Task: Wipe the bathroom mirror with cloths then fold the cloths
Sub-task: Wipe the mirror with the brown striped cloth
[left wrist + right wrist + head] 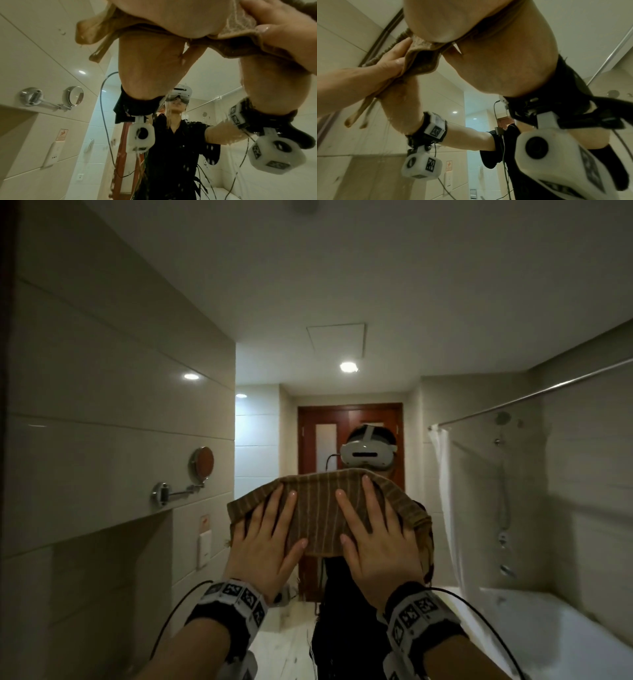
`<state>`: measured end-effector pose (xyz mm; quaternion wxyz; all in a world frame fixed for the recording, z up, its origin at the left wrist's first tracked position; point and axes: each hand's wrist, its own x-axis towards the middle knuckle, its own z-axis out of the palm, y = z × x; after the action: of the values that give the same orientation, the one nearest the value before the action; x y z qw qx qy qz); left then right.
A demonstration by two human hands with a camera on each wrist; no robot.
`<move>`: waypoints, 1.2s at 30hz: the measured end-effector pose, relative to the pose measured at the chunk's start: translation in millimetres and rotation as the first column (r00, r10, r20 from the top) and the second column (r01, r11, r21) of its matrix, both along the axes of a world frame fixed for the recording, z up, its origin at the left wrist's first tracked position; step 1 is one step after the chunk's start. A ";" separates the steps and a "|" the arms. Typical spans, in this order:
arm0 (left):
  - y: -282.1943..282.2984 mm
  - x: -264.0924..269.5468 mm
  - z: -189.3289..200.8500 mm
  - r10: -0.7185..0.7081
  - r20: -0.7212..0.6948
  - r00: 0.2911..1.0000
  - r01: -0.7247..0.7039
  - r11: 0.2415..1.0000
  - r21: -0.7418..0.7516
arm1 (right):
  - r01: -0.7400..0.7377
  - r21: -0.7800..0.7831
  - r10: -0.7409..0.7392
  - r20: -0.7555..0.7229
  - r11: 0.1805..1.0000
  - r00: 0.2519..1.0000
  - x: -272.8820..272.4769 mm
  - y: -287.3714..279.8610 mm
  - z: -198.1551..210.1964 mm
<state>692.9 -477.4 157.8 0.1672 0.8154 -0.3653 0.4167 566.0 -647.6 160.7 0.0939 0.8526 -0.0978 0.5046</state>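
Left hand (265, 537) and right hand (371, 534) press flat, fingers straight, on the brown striped cloth (318, 508). It lies against the mirror (445, 302)

A brown cloth (231, 50) is pressed against the wet mirror (197, 75). A thumb (274, 35) lies on its edge. A round wall mirror (75, 95) hangs left.

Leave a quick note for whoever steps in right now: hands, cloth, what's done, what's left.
Left hand: fingers straight, pressing the cloth flat on the mirror.
Right hand: the same, beside it on the cloth.
Cloth: brown, striped, spread high on the glass; only one in view.
Done: wiping under way; how much is covered cannot be told.
Left: finish the mirror, then fold the cloths.
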 end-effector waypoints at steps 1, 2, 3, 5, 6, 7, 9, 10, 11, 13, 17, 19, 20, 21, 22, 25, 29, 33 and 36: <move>0.1 0.9 0.8 0.005 0.000 1.000 -0.005 1.000 0.008 | -0.003 0.001 0.003 -0.004 1.000 1.000 0.2 -0.3 0.5; 0.3 1.8 2.3 0.007 -0.001 1.000 -0.007 1.000 0.014 | -0.008 -0.011 0.008 -0.008 1.000 1.000 0.1 -1.1 1.8; 1.3 2.7 5.2 0.011 -0.003 1.000 -0.011 1.000 0.023 | -0.018 -0.029 0.017 -0.016 0.999 1.000 0.0 -2.2 4.1; 3.0 4.0 14.4 0.010 0.009 1.000 -0.011 0.999 0.040 | -0.035 -0.063 0.032 -0.046 0.997 0.998 -1.0 -4.8 13.7; 3.7 4.6 21.6 0.008 0.015 1.000 -0.009 0.999 0.044 | -0.039 -0.077 0.035 -0.060 0.996 0.998 -2.2 -5.9 20.9; 4.6 5.8 30.0 0.009 0.020 1.000 -0.009 0.999 0.038 | -0.044 -0.087 0.038 -0.068 0.995 0.997 -2.7 -6.2 30.3; 4.4 9.1 53.1 0.006 0.052 0.999 -0.006 1.000 0.005 | -0.047 -0.104 0.039 -0.073 0.993 0.997 -1.7 -6.8 55.8; 3.4 10.6 66.2 0.007 0.069 0.998 -0.006 1.000 -0.013 | -0.045 -0.108 0.037 -0.074 0.993 0.997 0.3 -7.0 70.6; 2.6 11.6 81.5 0.009 0.078 0.997 -0.006 0.999 -0.033 | -0.038 -0.113 0.031 -0.063 0.993 0.998 2.5 -6.5 87.4; 2.5 14.5 112.2 0.022 0.085 0.996 -0.016 0.997 -0.071 | -0.011 -0.128 0.008 -0.023 0.992 1.000 7.7 -3.4 121.2; 8.3 26.5 173.6 0.051 0.106 0.993 -0.042 0.996 -0.084 | 0.034 -0.145 -0.033 0.010 0.989 0.999 22.6 4.7 182.3; 14.4 35.0 205.2 0.046 0.089 0.995 -0.039 0.996 -0.081 | 0.061 -0.148 -0.058 0.025 0.987 0.998 31.1 10.4 212.1; 17.3 38.0 220.3 0.043 0.082 0.996 -0.036 0.996 -0.081 | 0.071 -0.146 -0.067 0.033 0.987 0.997 35.0 12.8 227.0; 22.0 42.4 236.1 0.041 0.087 0.995 -0.034 0.996 -0.083 | 0.086 -0.148 -0.081 0.038 0.985 0.996 40.1 17.2 242.7; 24.5 44.7 247.9 0.040 0.093 0.995 -0.032 0.996 -0.084 | 0.100 -0.146 -0.095 0.040 0.984 0.995 43.2 19.6 254.0; 30.4 54.1 266.0 0.020 0.161 0.987 -0.004 0.995 -0.098 | 0.147 -0.127 -0.138 0.075 0.981 0.988 54.5 29.3 270.3; 34.0 64.0 261.5 -0.009 0.228 0.974 0.031 0.995 -0.095 | 0.196 -0.104 -0.186 0.097 0.975 0.978 63.5 38.8 260.0; 45.4 74.9 246.3 -0.047 0.249 0.967 0.075 0.992 -0.105 | 0.209 -0.112 -0.198 0.101 0.972 0.975 67.7 49.6 240.5; 67.8 92.0 219.7 -0.073 0.248 0.966 0.102 0.989 -0.104 | 0.189 -0.143 -0.180 0.076 0.971 0.981 77.7 67.2 216.7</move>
<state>784.9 -409.5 377.6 0.1865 0.7302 -0.3938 0.5263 643.7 -580.5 377.4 0.2010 0.8143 -0.1415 0.5259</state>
